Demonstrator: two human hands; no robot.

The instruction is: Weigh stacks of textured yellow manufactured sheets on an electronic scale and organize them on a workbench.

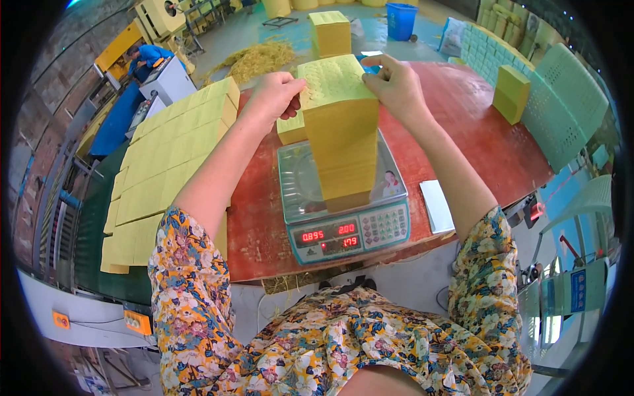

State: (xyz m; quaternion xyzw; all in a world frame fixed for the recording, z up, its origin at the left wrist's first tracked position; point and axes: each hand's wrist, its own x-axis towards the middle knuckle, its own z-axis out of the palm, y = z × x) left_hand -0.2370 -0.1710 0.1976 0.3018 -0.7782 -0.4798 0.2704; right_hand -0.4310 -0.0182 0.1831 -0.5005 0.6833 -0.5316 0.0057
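A tall stack of yellow paper (342, 142) stands upright on the pan of a digital scale (307, 211) in front of me. Its top sheet has a perforated, embossed pattern. My left hand (272, 99) is closed at the upper left edge of the stack, thumb against the paper and the other fingers curled. At the upper right corner my right hand (398, 87) pinches the paper between thumb and forefinger. Red digits glow on the scale's front panel. Behind the pan sits a lower yellow paper block (291, 129), partly hidden by the stack.
Rows of yellow paper stacks (175, 148) fill the left side, beside the red table (456, 125). A white pad (436, 206) lies right of the scale. Another yellow block (511, 94) stands near a green perforated chair back (568, 105). Far left, a person in blue (153, 54) bends by machinery.
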